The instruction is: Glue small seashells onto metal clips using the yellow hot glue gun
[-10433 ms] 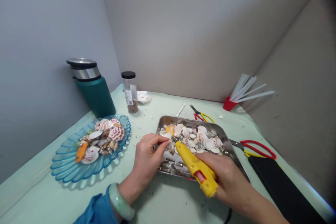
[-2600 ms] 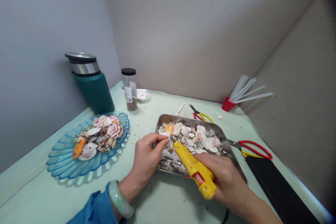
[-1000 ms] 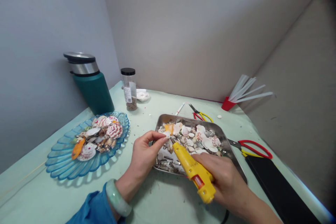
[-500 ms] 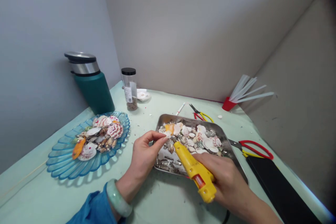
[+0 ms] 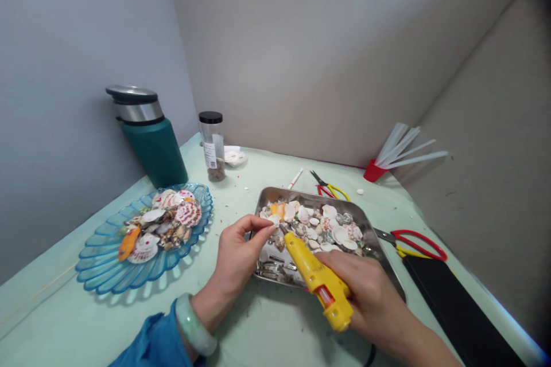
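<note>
My right hand (image 5: 365, 287) grips a yellow hot glue gun (image 5: 316, 278), its nozzle pointing up and left. The thumb and forefinger of my left hand (image 5: 243, 243) pinch a small pale piece that looks like a shell, mostly hidden by the fingertips. The nozzle tip is right beside those fingertips; whether it touches the piece is too small to tell. Both hands are over the near left part of a metal tray (image 5: 379, 235). White, orange and speckled shells (image 5: 329, 212) fill much of it, with small metal clips (image 5: 275, 269) in the near left corner.
A blue scalloped plate (image 5: 97, 264) of shells stands at the left, with a teal bottle (image 5: 152, 149) and a clear jar (image 5: 212, 146) behind. Pliers (image 5: 329, 186) lie beyond the tray. To the right are red-handled scissors (image 5: 419, 243), a black slab (image 5: 456, 309) and a red cup (image 5: 375, 171) of glue sticks.
Hardly anything differs. The glue gun has shifted very slightly left, its nozzle still beside my left fingertips. My left hand keeps its pinch.
</note>
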Motion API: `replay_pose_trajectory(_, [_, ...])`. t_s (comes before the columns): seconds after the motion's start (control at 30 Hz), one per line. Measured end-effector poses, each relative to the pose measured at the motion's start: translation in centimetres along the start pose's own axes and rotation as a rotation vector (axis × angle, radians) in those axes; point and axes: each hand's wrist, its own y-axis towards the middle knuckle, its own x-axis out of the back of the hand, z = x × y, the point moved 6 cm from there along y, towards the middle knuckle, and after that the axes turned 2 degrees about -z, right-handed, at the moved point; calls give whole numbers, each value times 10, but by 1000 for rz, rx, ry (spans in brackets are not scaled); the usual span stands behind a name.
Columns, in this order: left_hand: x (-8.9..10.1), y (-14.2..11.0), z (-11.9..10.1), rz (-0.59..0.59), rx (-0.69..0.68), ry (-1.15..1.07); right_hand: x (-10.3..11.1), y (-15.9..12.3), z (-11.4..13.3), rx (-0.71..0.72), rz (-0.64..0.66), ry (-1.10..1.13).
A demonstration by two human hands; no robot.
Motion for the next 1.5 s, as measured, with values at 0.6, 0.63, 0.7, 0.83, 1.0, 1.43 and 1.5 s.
replay_pose_trajectory(0.6, [1, -4, -6, -12, -106, 132, -1, -12, -31, -450, -13, 599])
replay_pose_trajectory(0.63, [1, -4, -7, -14, -111, 136, -4, -14, -33, -482, -1, 643])
replay_pose_trajectory(0.7, [1, -4, -8, -14, -117, 143, -9, -16, -35, -543, 22, 717])
replay_pose_trajectory(0.83, [0, -5, -8, -15, -131, 162, -13, -16, -37, -608, 65, 782])
replay_pose_trajectory(1.0, [0, -4, -7, -3, -137, 164, -14, -15, -36, -625, 56, 762])
replay_pose_trajectory(1.43, [-1, -7, -5, 12, -188, 221, -15, -17, -37, -748, 45, 763])
replay_pose_trajectory(1.5, [-1, -7, -6, 8, -186, 218, -15, -17, -38, -748, 37, 763])
